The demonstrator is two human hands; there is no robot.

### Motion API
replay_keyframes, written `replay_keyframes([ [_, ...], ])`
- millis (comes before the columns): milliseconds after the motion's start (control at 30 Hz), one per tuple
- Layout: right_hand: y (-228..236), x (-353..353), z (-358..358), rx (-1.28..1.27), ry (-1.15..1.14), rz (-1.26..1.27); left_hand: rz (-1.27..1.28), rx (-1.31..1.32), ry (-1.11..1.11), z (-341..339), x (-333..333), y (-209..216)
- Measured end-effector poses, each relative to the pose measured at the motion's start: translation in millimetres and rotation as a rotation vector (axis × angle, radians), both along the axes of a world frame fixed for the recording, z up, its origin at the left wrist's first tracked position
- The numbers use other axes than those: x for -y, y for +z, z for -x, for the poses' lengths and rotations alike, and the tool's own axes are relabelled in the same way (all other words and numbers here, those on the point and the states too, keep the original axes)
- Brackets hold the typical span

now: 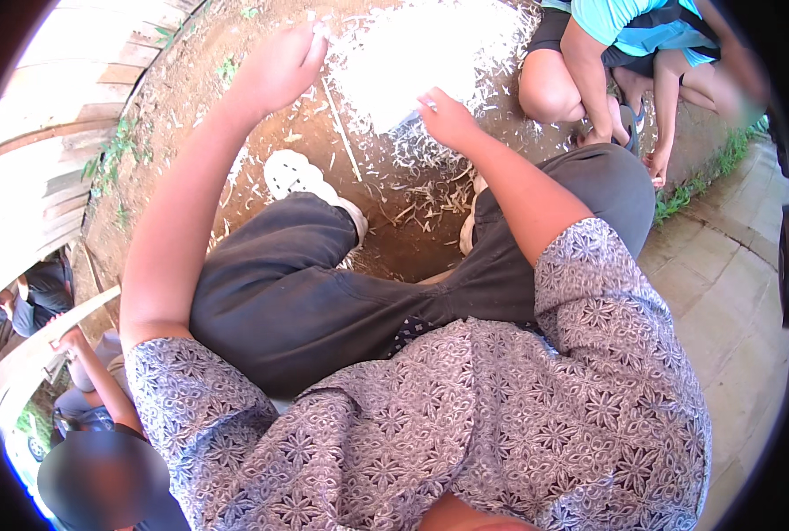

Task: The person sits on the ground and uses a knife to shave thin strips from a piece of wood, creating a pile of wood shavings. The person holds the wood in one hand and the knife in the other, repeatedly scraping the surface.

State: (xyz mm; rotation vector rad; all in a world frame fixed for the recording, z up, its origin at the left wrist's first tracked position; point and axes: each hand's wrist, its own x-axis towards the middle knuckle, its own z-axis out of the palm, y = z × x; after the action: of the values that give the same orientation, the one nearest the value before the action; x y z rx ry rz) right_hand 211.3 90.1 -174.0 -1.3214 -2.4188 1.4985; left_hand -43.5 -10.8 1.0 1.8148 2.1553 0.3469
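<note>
My left hand (pixel 279 71) is raised on the far left side of a glaring white heap of shavings (pixel 403 53). Its fingers are curled closed, and glare hides whatever may be at the fingertips. My right hand (pixel 449 119) is over the near right edge of the heap, with thumb and fingers pinched together. A flat grey blade-like piece (pixel 402 121) shows beside its fingertips; its full shape is lost in the brightness. Between my left hand and my feet, a thin pale stick (pixel 340 128) lies on the soil.
My pale clog (pixel 295 173) rests on brown soil strewn with shavings. At the upper right another person (pixel 580 62) squats close to the heap. A wooden plank wall (pixel 67 115) runs along the left, with another person (pixel 103 380) below it. Paving (pixel 722 292) lies on the right.
</note>
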Motion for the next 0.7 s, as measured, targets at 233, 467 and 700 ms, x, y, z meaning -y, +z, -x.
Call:
replay_keyframes([
  [233,73,9,31,-0.316,-0.079,0.232,-0.020,0.010,0.038,-6,6,2],
  [467,106,22,67,-0.559,-0.144,0.203,-0.083,-0.047,-0.038,-18,-4,4],
  [700,57,17,31,-0.190,-0.067,0.027,-0.058,-0.087,0.006,-28,-5,11],
])
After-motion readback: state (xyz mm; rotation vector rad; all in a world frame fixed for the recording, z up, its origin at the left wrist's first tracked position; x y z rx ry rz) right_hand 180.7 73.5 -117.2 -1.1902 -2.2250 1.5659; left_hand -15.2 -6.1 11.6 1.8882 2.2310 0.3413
